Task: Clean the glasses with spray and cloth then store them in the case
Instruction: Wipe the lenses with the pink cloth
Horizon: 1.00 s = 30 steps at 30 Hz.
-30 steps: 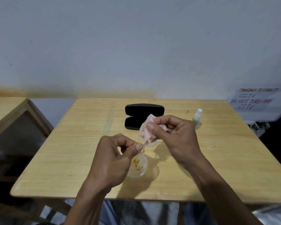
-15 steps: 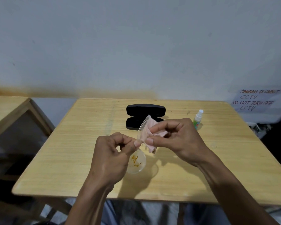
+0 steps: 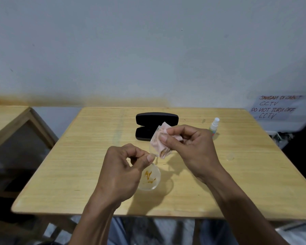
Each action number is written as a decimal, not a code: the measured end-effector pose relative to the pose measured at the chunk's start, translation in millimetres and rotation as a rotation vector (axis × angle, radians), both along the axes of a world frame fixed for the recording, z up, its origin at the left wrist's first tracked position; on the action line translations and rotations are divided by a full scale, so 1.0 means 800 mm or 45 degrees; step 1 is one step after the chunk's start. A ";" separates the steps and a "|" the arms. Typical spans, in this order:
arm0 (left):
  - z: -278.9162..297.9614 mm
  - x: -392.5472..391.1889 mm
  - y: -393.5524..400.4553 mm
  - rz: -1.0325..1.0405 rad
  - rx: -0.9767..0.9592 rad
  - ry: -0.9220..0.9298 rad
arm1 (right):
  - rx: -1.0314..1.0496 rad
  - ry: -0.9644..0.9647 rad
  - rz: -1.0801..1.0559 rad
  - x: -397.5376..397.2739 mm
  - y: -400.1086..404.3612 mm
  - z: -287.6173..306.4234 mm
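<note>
Clear-framed glasses (image 3: 149,177) hang above the wooden table (image 3: 81,156), one lens smeared with orange marks. My left hand (image 3: 124,172) pinches them at the bridge between the lenses. My right hand (image 3: 187,147) presses a pink cloth (image 3: 159,140) around the upper lens, which the cloth mostly hides. A black glasses case (image 3: 156,121) lies open behind my hands. The small white spray bottle (image 3: 214,127) stands upright at the back right.
A second wooden table (image 3: 5,124) stands to the left across a gap. A paper sign (image 3: 276,107) with handwriting hangs on the wall at the right. The table's front edge is close below my wrists.
My right hand with the cloth has risen and turned, so the covered lens now tilts up towards the case. My left hand has held almost still.
</note>
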<state>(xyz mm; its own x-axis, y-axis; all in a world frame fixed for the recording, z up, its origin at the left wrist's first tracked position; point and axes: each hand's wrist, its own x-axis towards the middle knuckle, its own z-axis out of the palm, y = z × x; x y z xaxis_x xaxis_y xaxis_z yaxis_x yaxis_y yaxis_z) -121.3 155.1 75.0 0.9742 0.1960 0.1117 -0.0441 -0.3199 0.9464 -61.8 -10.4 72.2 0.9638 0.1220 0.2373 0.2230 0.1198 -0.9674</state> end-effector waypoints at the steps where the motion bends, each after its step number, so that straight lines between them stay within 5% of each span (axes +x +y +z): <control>1: 0.000 0.000 -0.002 -0.005 0.002 0.001 | -0.004 -0.004 0.017 0.001 0.002 0.001; 16: -0.007 0.003 -0.002 0.077 -0.192 -0.024 | -0.265 -0.001 0.300 0.006 -0.018 0.016; 30: -0.003 0.003 -0.006 -0.018 -0.049 -0.023 | -0.058 -0.024 -0.006 0.000 -0.006 0.006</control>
<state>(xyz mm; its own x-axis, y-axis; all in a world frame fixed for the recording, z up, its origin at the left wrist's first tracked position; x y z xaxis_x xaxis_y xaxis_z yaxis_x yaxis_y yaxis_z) -119.3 150.3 72.5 0.9747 0.1871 0.1221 -0.0657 -0.2824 0.9570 -61.7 -15.6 77.4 0.9598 0.1288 0.2493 0.2414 0.0744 -0.9676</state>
